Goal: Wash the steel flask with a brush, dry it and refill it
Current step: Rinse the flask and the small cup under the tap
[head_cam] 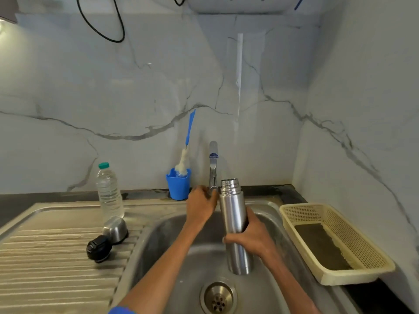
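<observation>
I am gripping the flask (pixel 234 223) mid-body in my right hand (pixel 254 240), mouth beside the tap (pixel 213 168) for rinsing; left hand (pixel 200 205) is curling on the tap's base, grip unclear.

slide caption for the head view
Right hand holds open steel flask over steel sink; left hand at tap.

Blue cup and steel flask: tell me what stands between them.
In the head view, the tap and the left hand on its base stand between the blue cup and the steel flask.
</observation>
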